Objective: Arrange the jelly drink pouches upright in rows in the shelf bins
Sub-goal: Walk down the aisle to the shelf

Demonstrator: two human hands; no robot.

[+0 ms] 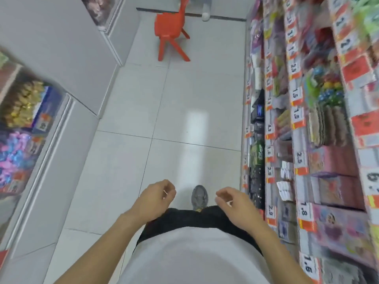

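I look down an aisle of a shop. My left hand [156,196] and my right hand [231,201] hang in front of my waist with loosely curled fingers, and neither holds anything. To my right stand tiered shelves [297,128] with price tags and many blurred packets and boxes. I cannot pick out any jelly drink pouches among them. The whole view is blurred by motion.
White floor tiles [164,111] run ahead along the aisle. A red plastic chair [170,33] stands at the far end. On the left are white display cabinets [61,140] with bins of wrapped sweets [22,103]. A grey shoe [199,196] shows below me.
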